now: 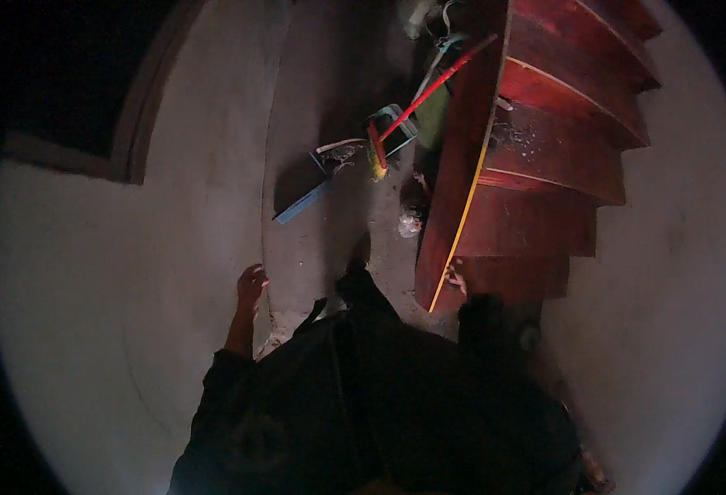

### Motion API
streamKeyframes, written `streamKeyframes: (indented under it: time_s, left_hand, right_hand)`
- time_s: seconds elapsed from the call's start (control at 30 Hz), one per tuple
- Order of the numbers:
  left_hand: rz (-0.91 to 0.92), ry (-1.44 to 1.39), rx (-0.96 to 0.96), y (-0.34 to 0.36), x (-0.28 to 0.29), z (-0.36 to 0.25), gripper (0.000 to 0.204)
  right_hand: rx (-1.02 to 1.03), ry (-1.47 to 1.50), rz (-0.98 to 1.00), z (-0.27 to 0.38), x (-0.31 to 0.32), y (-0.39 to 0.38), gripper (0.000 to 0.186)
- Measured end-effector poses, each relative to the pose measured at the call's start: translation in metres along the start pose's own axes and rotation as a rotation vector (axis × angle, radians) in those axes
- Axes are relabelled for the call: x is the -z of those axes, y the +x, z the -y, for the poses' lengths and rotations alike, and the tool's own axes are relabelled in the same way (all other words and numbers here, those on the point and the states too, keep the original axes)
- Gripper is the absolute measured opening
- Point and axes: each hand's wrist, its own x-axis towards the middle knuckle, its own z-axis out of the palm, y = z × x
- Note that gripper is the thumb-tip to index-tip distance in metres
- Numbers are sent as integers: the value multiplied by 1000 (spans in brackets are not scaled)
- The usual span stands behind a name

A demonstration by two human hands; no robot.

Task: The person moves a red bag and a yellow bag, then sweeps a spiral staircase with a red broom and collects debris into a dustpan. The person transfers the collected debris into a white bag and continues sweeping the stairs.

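My left hand (252, 283) hangs beside the pale wall at the left, its fingers loosely bent and apart, with nothing seen in it. Close to the bottom of a dark red wooden staircase (536, 219) is my right hand (457, 279). Its fingers are spread near the yellow strip (468, 210) along the stair's side board; whether they touch it I cannot tell. Dim light blurs both hands. One shoe (358, 250) shows on the floor ahead of my dark jacket (330, 396).
A broom with a red handle (437, 88) leans toward the staircase beside a greyish dustpan (403, 132). Left of it lies a blue strip (301, 203) on the floor. Crumpled clear plastic (410, 223) sits near the side board. Debris (528, 139) litters one step. A dark opening (66, 82) is at upper left.
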Motion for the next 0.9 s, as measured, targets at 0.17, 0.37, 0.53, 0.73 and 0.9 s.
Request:
streamKeyframes:
  time_s: [0.17,0.37,0.53,0.73,0.9]
  left_hand:
    - [76,39,-97,50,-67,-88,36]
    - [130,133,-165,95,-83,-91,35]
    - [124,28,-66,117,-68,-115,35]
    - [207,62,-55,180,-80,-162,36]
    - [238,97,-95,221,-65,-195,33]
  right_hand:
    - [199,-425,-211,142,-28,59,39]
    - [611,-563,-652,332,-116,135,39]
    - [1078,-432,-452,434,-171,181,16]
    - [1208,-1002,-903,511,-109,241,17]
    - [1187,-1114,-1058,535,-99,280,19]
